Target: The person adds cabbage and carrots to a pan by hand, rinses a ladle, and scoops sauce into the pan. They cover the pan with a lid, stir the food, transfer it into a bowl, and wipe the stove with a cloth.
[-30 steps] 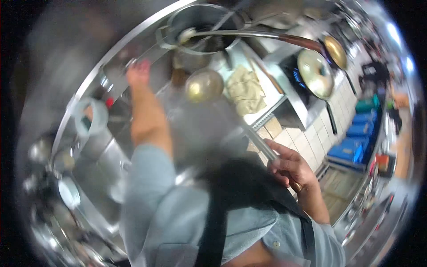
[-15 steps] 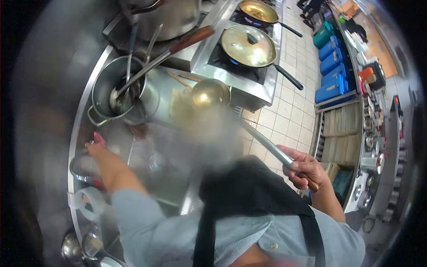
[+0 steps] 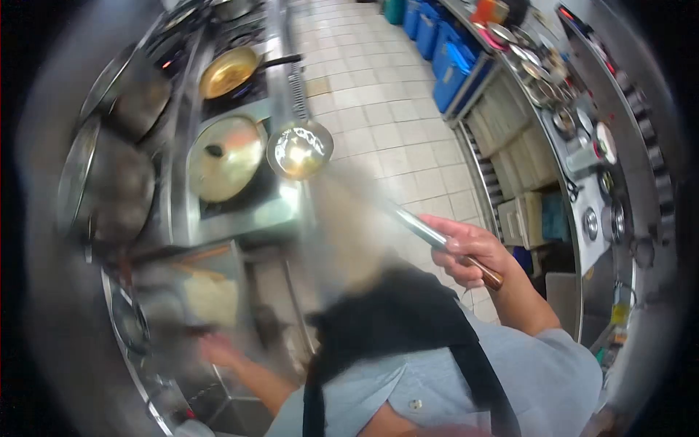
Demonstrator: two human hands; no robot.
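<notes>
My right hand [image 3: 470, 251] is wrapped round the handle of a long metal ladle [image 3: 419, 227], near its wooden end. The ladle's round bowl [image 3: 300, 151] shines inside and hangs beside the stove's front edge, overlapping the lidded pan [image 3: 227, 159] in this view. A blurry patch hides the middle of the handle. Low on the left, my left hand [image 3: 220, 351] is smeared by motion, close to a dark handle-like shape, and I cannot tell whether it holds it. A pale board or cloth [image 3: 211, 297] with wooden sticks lies just beyond that hand.
A second frying pan [image 3: 231, 73] with yellowish contents sits farther along the stove [image 3: 280, 207]. Large steel pots [image 3: 109, 186] stand at the left. Across the tiled floor [image 3: 378, 109], blue bins [image 3: 453, 76] stand by a counter [image 3: 593, 251] crowded with dishes and containers.
The view has turned towards the stove and aisle. The ladle's bowl has gone from over the left counter to beside the lidded pan. My left hand now appears lower, blurred.
</notes>
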